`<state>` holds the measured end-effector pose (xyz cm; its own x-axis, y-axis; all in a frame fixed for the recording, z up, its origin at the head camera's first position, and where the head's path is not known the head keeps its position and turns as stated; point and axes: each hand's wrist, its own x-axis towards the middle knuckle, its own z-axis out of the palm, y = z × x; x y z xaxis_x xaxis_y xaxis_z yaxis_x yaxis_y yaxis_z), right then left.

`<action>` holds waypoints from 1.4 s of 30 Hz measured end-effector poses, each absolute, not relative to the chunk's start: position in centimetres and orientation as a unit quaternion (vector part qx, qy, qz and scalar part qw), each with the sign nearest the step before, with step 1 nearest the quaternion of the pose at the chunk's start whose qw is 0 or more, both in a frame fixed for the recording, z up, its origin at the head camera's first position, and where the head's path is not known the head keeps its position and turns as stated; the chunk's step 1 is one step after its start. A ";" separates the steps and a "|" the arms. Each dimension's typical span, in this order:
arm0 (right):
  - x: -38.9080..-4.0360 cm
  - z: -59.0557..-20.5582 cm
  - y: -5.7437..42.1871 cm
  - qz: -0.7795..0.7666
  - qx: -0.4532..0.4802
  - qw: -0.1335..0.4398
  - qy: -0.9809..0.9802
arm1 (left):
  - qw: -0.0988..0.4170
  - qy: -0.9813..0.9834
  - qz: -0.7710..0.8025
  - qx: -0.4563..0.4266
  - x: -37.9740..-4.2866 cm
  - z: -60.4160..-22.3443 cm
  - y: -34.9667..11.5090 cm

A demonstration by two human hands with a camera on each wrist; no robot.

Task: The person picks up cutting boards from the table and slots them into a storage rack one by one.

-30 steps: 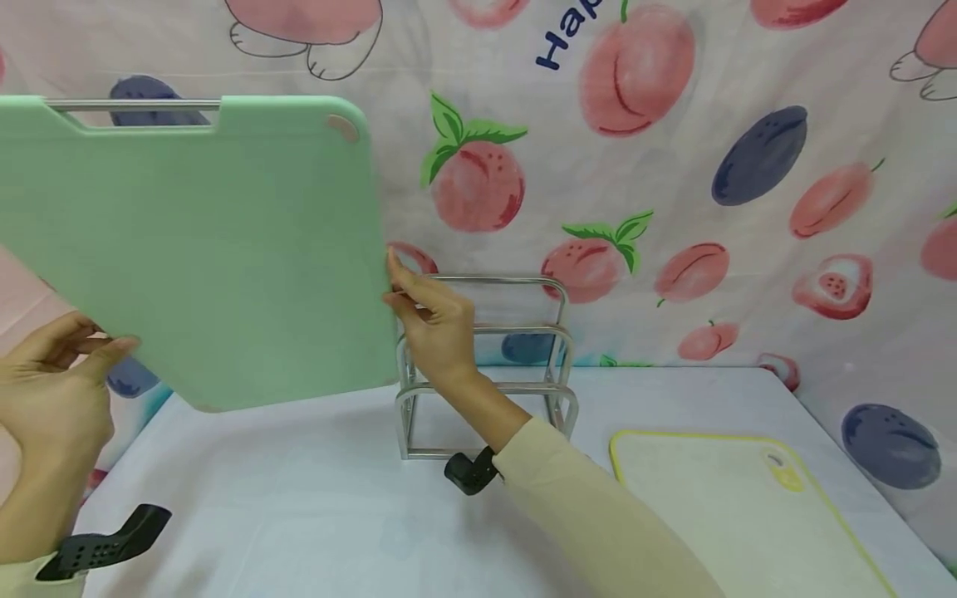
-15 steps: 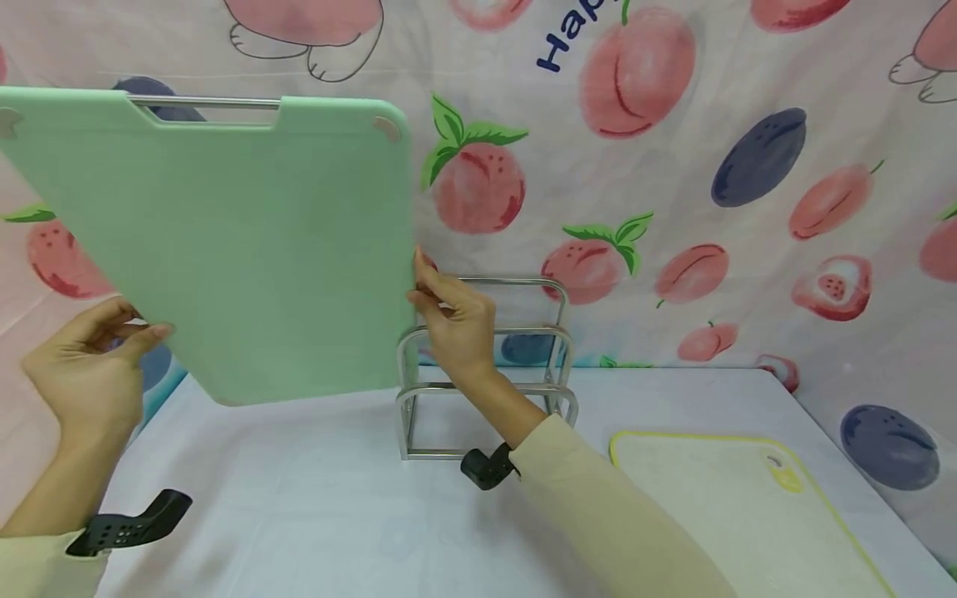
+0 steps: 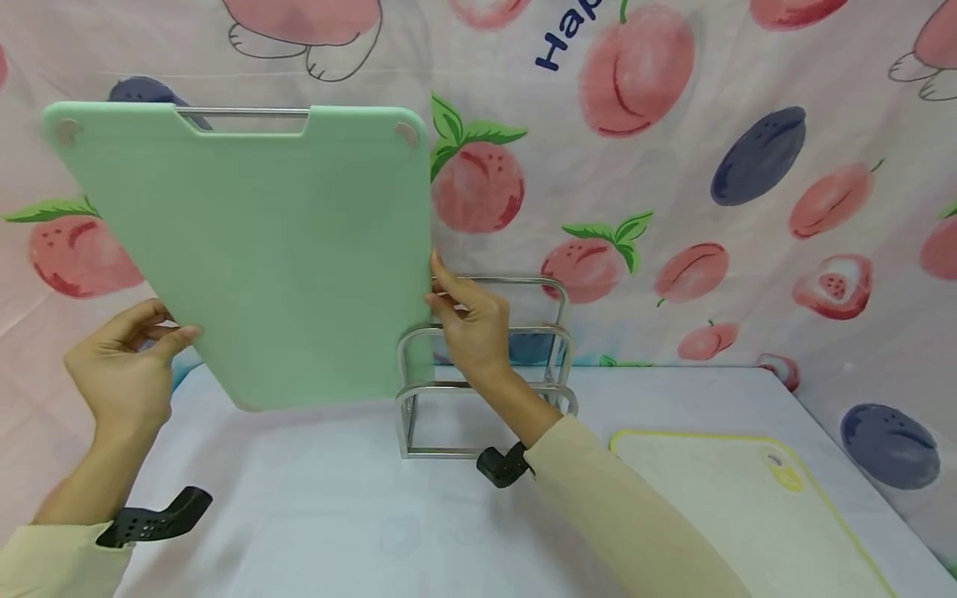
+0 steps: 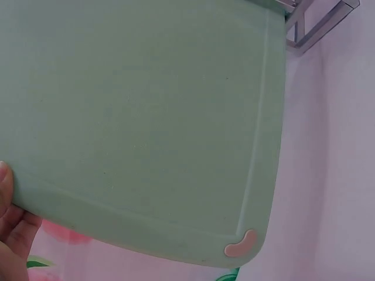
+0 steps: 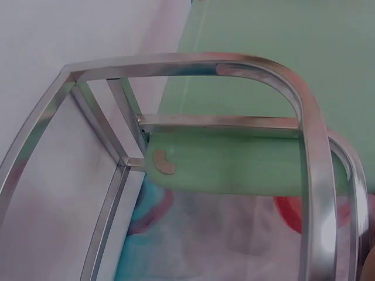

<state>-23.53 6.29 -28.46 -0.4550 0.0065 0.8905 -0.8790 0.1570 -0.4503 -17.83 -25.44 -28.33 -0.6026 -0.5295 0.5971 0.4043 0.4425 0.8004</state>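
Green cutting board (image 3: 284,249): held up over the table, metal-barred handle slot at the top, lower right corner behind the front two hoops of the rack.
Left hand (image 3: 130,357): thumb and fingers pinching the board's left edge, pretty low down.
Right hand (image 3: 473,324): pinching the opposite edge, right above the rack.
Wrist gear: black mount (image 3: 157,522) by each sleeve cuff.
Metal rack (image 3: 534,388): silvery, three rounded hoops, standing on the table. Honestly can't tell if the board is touching it, the bars overlap too much.
White cutting board (image 3: 718,515): yellow rim, lying flat over on the right, well apart from the rack.
Table (image 3: 321,515): plain white top under everything.
Backdrop (image 3: 755,50): pinkish cloth with peaches and dark blue fruit printed on it.
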 end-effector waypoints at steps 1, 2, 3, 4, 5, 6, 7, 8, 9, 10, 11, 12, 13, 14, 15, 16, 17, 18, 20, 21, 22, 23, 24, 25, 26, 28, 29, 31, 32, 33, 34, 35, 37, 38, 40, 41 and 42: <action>-23.5 -28.5 6.4 0.551 0.336 0.397 -0.652 | 0.442 -0.724 -0.528 0.044 -17.8 -28.4 -25.4; -23.4 -28.5 6.5 0.550 0.335 0.395 -0.655 | 0.442 -0.725 -0.526 0.043 -17.8 -28.5 -25.3; -23.4 -28.6 6.6 0.548 0.333 0.392 -0.659 | 0.442 -0.726 -0.525 0.042 -17.9 -28.6 -25.2; -23.3 -28.6 6.7 0.548 0.330 0.390 -0.662 | 0.443 -0.726 -0.524 0.040 -17.9 -28.7 -25.1; -23.3 -28.7 6.8 0.549 0.326 0.387 -0.665 | 0.443 -0.727 -0.524 0.039 -18.0 -28.8 -25.1; -23.2 -28.7 6.9 0.550 0.321 0.387 -0.666 | 0.443 -0.728 -0.522 0.037 -18.0 -28.9 -25.0; -23.2 -28.7 7.0 0.551 0.318 0.388 -0.667 | 0.443 -0.729 -0.521 0.035 -18.1 -28.9 -24.9; -23.2 -28.7 7.1 0.552 0.315 0.387 -0.668 | 0.443 -0.731 -0.518 0.032 -18.2 -29.0 -24.8; -23.2 -28.7 7.2 0.552 0.311 0.389 -0.669 | 0.445 -0.732 -0.515 0.029 -18.2 -29.0 -24.7; -23.2 -28.7 7.3 0.554 0.309 0.389 -0.668 | 0.446 -0.733 -0.513 0.027 -18.3 -29.1 -24.7; -23.2 -28.6 7.3 0.554 0.308 0.390 -0.668 | 0.446 -0.733 -0.512 0.027 -18.4 -29.1 -24.6; -23.1 -28.6 7.4 0.553 0.308 0.392 -0.668 | 0.448 -0.733 -0.511 0.026 -18.4 -29.1 -24.5; -23.1 -28.6 7.4 0.554 0.309 0.391 -0.667 | 0.451 -0.732 -0.510 0.024 -18.5 -29.1 -24.5; -23.1 -28.6 7.5 0.554 0.309 0.390 -0.668 | 0.453 -0.730 -0.511 0.023 -18.5 -29.2 -24.4; -23.1 -28.6 7.5 0.554 0.309 0.388 -0.669 | 0.456 -0.728 -0.512 0.023 -18.6 -29.2 -24.4; -23.0 -28.6 7.5 0.554 0.308 0.386 -0.670 | 0.457 -0.725 -0.515 0.021 -18.6 -29.2 -24.3; -23.0 -28.6 7.6 0.555 0.307 0.385 -0.671 | 0.458 -0.723 -0.517 0.020 -18.7 -29.3 -24.2; -23.0 -28.6 7.7 0.555 0.306 0.384 -0.671 | 0.460 -0.720 -0.519 0.016 -18.7 -29.3 -24.1; -22.8 -28.4 7.8 0.554 0.304 0.384 -0.673 | 0.460 -0.716 -0.526 0.010 -18.8 -29.4 -23.9; -22.6 -28.3 7.9 0.555 0.305 0.384 -0.672 | 0.460 -0.715 -0.527 0.007 -18.8 -29.5 -23.8; -22.4 -28.1 7.9 0.554 0.305 0.384 -0.672 | 0.460 -0.714 -0.528 0.003 -18.9 -29.5 -23.7; -22.2 -28.0 8.0 0.555 0.307 0.384 -0.671 | 0.459 -0.714 -0.529 0.001 -18.9 -29.6 -23.6; -21.9 -27.7 8.0 0.554 0.307 0.384 -0.671 | 0.459 -0.714 -0.530 0.000 -18.9 -29.6 -23.5; -21.6 -27.5 8.1 0.554 0.307 0.384 -0.672 | 0.455 -0.713 -0.533 -0.001 -18.9 -29.6 -23.4; -21.3 -27.4 8.2 0.554 0.306 0.382 -0.673 | 0.453 -0.713 -0.535 -0.001 -18.9 -29.6 -23.3; -21.2 -27.4 8.4 0.553 0.300 0.381 -0.678 | 0.450 -0.715 -0.535 0.000 -18.9 -29.6 -23.1; -21.1 -27.3 8.5 0.551 0.298 0.382 -0.679 | 0.447 -0.715 -0.538 0.001 -18.9 -29.6 -23.0; -21.3 -27.5 8.7 0.547 0.297 0.385 -0.681 | 0.448 -0.713 -0.540 0.000 -18.9 -29.6 -22.8; -21.5 -27.6 8.8 0.544 0.298 0.387 -0.682 | 0.450 -0.713 -0.538 0.001 -19.0 -29.6 -22.7; -21.7 -27.8 8.9 0.542 0.299 0.388 -0.683 | 0.452 -0.712 -0.538 0.000 -19.0 -29.7 -22.6; -22.0 -28.0 9.0 0.541 0.300 0.389 -0.683 | 0.453 -0.711 -0.538 0.000 -19.0 -29.7 -22.6; -22.1 -28.1 9.1 0.540 0.300 0.390 -0.683 | 0.454 -0.708 -0.541 -0.001 -19.1 -29.7 -22.5; -22.7 -28.4 9.4 0.540 0.300 0.390 -0.683 | 0.455 -0.709 -0.539 -0.001 -19.1 -29.8 -22.3; -22.9 -28.5 9.5 0.539 0.299 0.391 -0.684 | 0.454 -0.709 -0.539 0.000 -19.1 -29.9 -22.2; -23.0 -28.5 9.8 0.536 0.298 0.390 -0.687 | 0.455 -0.710 -0.537 0.001 -19.2 -30.0 -22.1; -23.1 -28.5 9.9 0.534 0.297 0.390 -0.689 | 0.456 -0.711 -0.535 0.002 -19.2 -30.0 -22.0; -23.1 -28.5 10.0 0.532 0.296 0.390 -0.691 | 0.458 -0.711 -0.533 0.003 -19.2 -30.0 -21.9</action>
